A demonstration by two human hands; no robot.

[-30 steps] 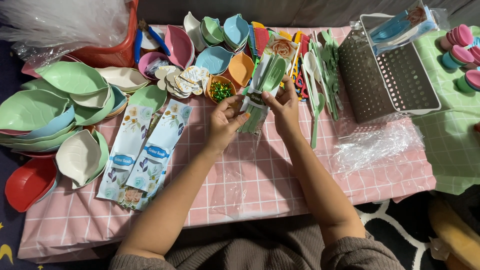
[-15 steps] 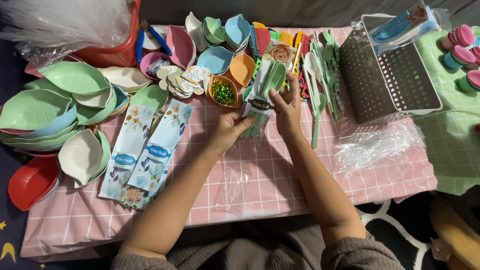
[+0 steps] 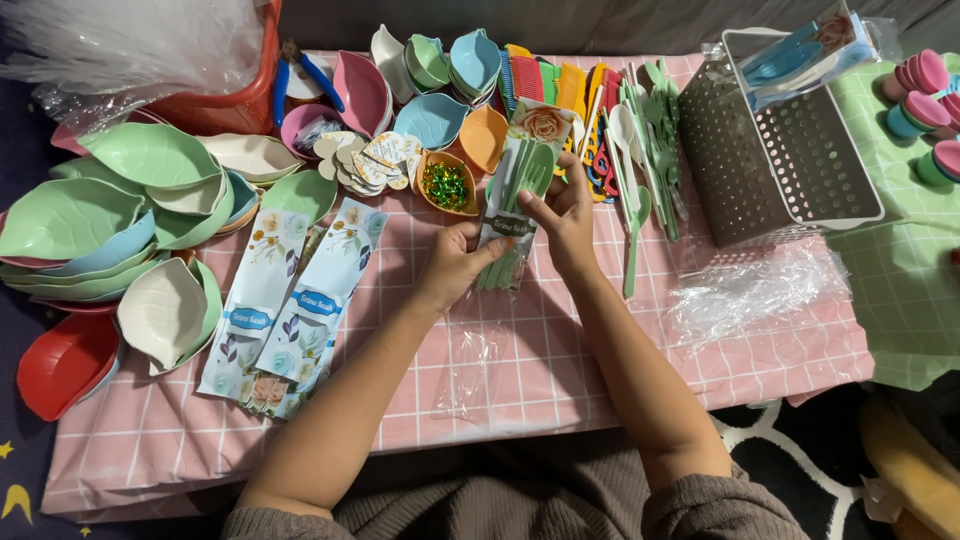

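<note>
Both hands, left hand (image 3: 455, 262) and right hand (image 3: 562, 212), pinch 1 floral card of green plastic cutlery (image 3: 520, 180). The small orange bowl (image 3: 443, 205) holds green beads (image 3: 445, 184); 2 flat floral paper sleeves (image 3: 290, 300) lie beside.

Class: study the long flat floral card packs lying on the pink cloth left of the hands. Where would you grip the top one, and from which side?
Probably the near, lower end of the top card pack, approached from the table's front edge. It lies flat and slanted, overlapping a second pack, with leaf dishes crowding its far end; the near end lies clear on the cloth, so fingers could pinch it there.
</note>
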